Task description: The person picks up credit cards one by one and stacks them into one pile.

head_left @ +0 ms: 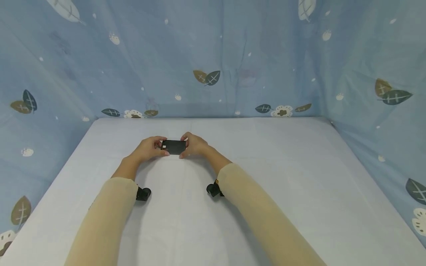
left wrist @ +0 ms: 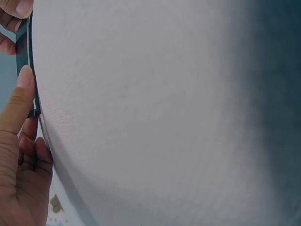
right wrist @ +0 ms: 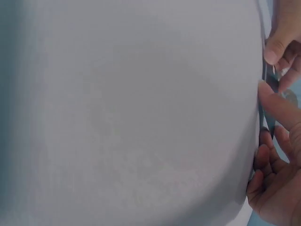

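A small flat black rectangular object [head_left: 175,147], with a white square and some reddish print near its left end, is held between both hands toward the far side of the table. My left hand [head_left: 148,148] pinches its left end, thumb along the near edge and fingers behind. At the opposite end my right hand [head_left: 195,144] grips it between thumb and fingers. The left wrist view catches the thin dark edge of the black object [left wrist: 22,54] at the frame's left border. In the right wrist view it is mostly covered by fingers. Its exact kind cannot be told.
A white-covered table [head_left: 283,177] spreads under both arms. Behind and at the sides hangs a blue curtain [head_left: 239,48] with leaf and flower prints. Black wrist cameras [head_left: 144,194] are strapped under the beige sleeves [head_left: 103,218].
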Action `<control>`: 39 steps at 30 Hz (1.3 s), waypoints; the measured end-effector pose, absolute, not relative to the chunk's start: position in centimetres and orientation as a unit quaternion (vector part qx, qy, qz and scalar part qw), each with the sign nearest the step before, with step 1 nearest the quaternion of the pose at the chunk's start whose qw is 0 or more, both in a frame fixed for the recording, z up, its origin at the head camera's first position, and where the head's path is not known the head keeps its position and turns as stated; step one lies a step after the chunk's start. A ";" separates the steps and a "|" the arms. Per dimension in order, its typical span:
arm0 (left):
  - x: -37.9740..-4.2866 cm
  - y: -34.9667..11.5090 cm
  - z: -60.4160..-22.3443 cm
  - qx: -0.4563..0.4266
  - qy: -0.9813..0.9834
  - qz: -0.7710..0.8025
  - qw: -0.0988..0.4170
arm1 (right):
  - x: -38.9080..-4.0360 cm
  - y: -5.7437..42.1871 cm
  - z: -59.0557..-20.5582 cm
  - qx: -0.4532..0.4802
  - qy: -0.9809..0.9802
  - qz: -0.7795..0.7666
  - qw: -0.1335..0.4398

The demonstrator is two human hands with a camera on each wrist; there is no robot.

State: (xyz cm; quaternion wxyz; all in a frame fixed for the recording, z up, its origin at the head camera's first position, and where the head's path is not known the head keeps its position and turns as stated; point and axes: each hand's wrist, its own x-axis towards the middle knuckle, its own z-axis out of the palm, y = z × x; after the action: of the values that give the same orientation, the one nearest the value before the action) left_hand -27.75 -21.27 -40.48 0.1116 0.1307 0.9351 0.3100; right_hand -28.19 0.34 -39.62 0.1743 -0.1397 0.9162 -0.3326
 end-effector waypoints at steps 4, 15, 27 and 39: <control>-27.7 -21.2 -40.7 0.133 0.938 0.302 0.110 | -28.0 0.0 -40.1 -0.133 0.929 -0.307 0.160; -27.1 -21.2 -40.4 0.138 0.939 0.300 0.097 | -28.0 0.1 -39.4 -0.156 0.928 -0.298 0.159; -26.5 -21.2 -39.1 0.147 0.937 0.303 0.087 | -28.3 0.7 -37.6 -0.201 0.921 -0.289 0.170; -26.3 -20.9 -37.9 0.159 0.935 0.303 0.091 | -28.0 1.8 -36.0 -0.215 0.915 -0.293 0.175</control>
State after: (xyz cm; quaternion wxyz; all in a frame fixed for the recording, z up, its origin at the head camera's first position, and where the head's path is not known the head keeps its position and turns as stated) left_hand -26.30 -20.93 -37.92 0.0908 0.1593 0.9351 0.3031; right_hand -27.98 1.75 -36.04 0.1746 -0.2153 0.9149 -0.2933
